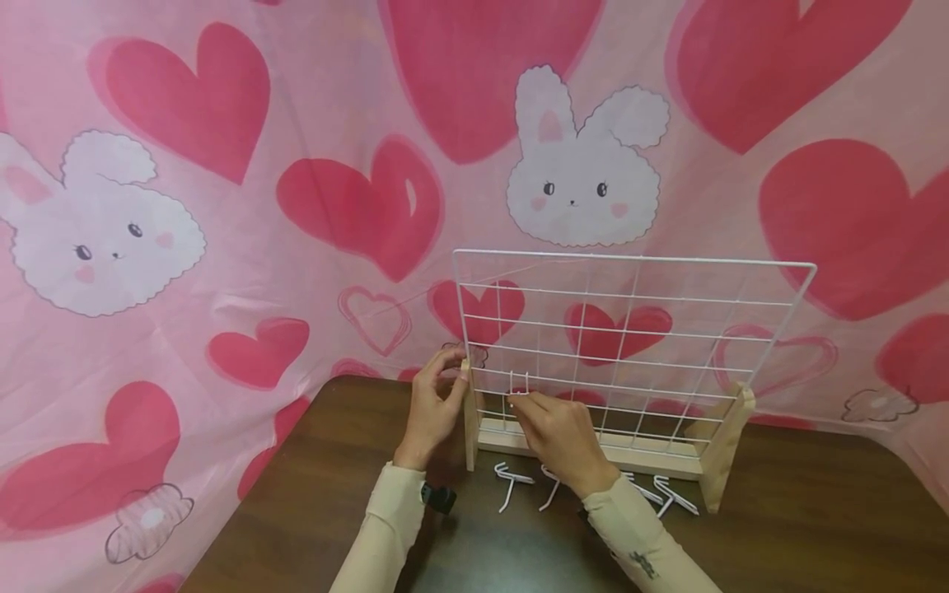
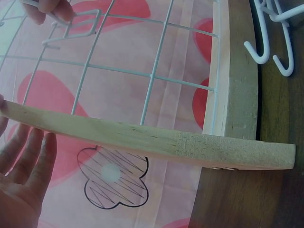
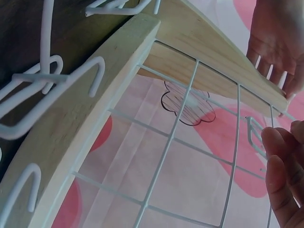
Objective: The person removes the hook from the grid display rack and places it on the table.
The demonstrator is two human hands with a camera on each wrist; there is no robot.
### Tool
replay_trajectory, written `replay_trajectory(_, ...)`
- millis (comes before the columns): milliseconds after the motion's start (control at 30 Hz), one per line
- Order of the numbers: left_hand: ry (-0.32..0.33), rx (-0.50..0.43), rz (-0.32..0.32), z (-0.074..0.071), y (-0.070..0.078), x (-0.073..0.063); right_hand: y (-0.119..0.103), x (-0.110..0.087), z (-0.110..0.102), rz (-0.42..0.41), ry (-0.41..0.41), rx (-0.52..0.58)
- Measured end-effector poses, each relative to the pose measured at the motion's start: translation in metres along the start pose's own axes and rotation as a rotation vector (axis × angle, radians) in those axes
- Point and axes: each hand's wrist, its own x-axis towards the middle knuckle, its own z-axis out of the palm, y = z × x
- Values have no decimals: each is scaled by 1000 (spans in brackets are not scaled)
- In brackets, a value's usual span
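A white wire grid rack (image 1: 633, 259) stands upright between two wooden end pieces. My left hand (image 1: 433, 403) holds the upper part of the left wooden end piece (image 2: 142, 137); the thumb is on one side and the fingers on the other. In front of the grid's left part, my right hand (image 1: 563, 435) pinches a white wire display hook (image 2: 85, 33). In the right wrist view, the hook (image 3: 250, 130) sticks out past the fingertips, close to the grid wires. Whether it touches the wires I cannot tell.
Several more white hooks (image 1: 513, 476) lie on the dark wooden table (image 1: 296, 494) before the rack's wooden base bar (image 1: 652, 461); my right forearm partly covers them. A pink cloth (image 1: 326, 91) with hearts and rabbits hangs behind.
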Motion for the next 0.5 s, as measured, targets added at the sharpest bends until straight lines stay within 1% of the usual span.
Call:
replay_trajectory(267,-20,24,13,-1,-2,-3,1,-1,-1,0,28,-2)
replay_trajectory(500,-10,32,11,-2,-1,-1,2,4,-4,-8,66,30)
